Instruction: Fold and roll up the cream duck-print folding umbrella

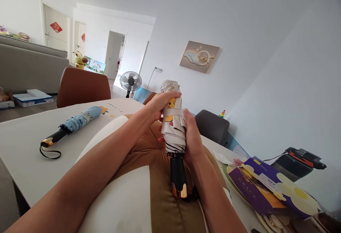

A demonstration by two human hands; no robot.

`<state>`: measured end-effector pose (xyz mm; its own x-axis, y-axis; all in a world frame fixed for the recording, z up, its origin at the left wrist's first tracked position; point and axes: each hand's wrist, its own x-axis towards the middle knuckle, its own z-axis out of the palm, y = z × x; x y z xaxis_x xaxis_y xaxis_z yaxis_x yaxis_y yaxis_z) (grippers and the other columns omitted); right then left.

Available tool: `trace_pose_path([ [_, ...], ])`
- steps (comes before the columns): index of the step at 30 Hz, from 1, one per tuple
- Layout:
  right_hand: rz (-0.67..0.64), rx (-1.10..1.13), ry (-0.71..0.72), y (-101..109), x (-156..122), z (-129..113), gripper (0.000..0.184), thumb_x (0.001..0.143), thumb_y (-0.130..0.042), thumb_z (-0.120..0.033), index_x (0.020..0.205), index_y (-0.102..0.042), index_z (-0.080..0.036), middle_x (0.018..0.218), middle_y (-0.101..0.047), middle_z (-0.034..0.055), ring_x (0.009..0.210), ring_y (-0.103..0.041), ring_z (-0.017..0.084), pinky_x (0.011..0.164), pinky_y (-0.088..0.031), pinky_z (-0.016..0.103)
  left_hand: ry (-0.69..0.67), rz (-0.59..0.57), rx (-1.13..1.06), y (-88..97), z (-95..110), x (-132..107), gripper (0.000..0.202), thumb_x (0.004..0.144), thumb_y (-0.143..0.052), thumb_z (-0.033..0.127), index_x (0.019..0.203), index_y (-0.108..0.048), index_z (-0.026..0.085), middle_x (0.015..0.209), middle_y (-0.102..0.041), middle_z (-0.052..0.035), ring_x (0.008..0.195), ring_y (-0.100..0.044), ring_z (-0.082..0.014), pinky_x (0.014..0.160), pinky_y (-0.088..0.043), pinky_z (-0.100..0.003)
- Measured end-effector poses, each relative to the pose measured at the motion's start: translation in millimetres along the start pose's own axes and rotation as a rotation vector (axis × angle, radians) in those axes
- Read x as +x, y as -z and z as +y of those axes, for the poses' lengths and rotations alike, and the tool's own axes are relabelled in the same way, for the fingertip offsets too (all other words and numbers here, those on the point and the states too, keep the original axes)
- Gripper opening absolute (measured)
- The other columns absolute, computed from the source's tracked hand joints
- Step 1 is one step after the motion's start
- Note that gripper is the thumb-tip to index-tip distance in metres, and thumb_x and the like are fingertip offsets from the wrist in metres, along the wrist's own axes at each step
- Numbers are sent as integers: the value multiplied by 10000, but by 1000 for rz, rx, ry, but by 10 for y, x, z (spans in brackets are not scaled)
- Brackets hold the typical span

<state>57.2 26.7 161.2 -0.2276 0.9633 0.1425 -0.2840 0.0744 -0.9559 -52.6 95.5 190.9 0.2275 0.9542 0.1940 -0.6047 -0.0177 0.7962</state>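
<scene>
A folded white umbrella (174, 133) with a yellow cartoon print is held up in front of me, its black and gold handle pointing down toward me. A strap runs around its middle. My left hand (166, 101) wraps the canopy near its upper end, thumb across the front. Against the right side of the canopy, my right hand (192, 135) grips it, with its fingers mostly hidden behind. On the table to the left lies a folded blue umbrella (81, 121) with a black and gold handle and a wrist loop.
Beneath my arms a brown and white cushion (128, 194) lies on the white table (23, 144). Purple packages (247, 188) and a dark bottle (293, 165) are at the right. Beyond the table stand a brown chair (84, 87), a grey chair (211, 126) and a fan (130, 81).
</scene>
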Motion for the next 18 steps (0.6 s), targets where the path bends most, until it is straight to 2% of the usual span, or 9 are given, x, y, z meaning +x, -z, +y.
trace_pose_path([
  [2, -2, -21, -50, 9, 2, 3, 369, 768, -604, -479, 940, -631, -153, 611, -656, 21, 382, -554, 152, 320, -442, 250, -48, 80, 65, -5, -38, 13, 263, 593, -775, 245, 711, -556, 159, 530, -549, -5, 462, -524, -124, 527, -460, -267],
  [4, -20, -20, -101, 16, 4, 0, 373, 763, -624, -482, 930, -621, -148, 575, -638, 14, 351, -534, 148, 295, -419, 242, -43, 92, 95, -8, -63, 18, 272, 608, -772, 269, 734, -559, 154, 550, -552, -11, 474, -522, -122, 544, -462, -267],
  [9, -93, 121, -108, 46, 1, -34, 373, 807, -577, -524, 902, -594, -164, 550, -607, -1, 390, -545, 135, 312, -408, 213, 60, -74, -56, 5, -57, 39, 387, 671, -722, 427, 880, -576, 135, 651, -584, -55, 625, -590, -186, 681, -499, -330],
  [13, -147, 150, -97, 43, -34, -63, 423, 834, -525, -574, 925, -587, -166, 604, -622, 23, 439, -570, 148, 359, -452, 238, 149, -100, -181, 52, -38, 79, 576, 685, -662, 557, 1021, -568, 99, 755, -610, -107, 826, -618, -279, 811, -484, -405],
  [18, -297, 162, -178, -7, -48, -111, 508, 842, -453, -636, 990, -575, -166, 641, -624, 33, 410, -541, 140, 320, -412, 226, 91, -184, -370, 94, -33, 85, 587, 696, -645, 581, 1053, -562, 122, 816, -634, -96, 911, -625, -267, 862, -479, -416],
])
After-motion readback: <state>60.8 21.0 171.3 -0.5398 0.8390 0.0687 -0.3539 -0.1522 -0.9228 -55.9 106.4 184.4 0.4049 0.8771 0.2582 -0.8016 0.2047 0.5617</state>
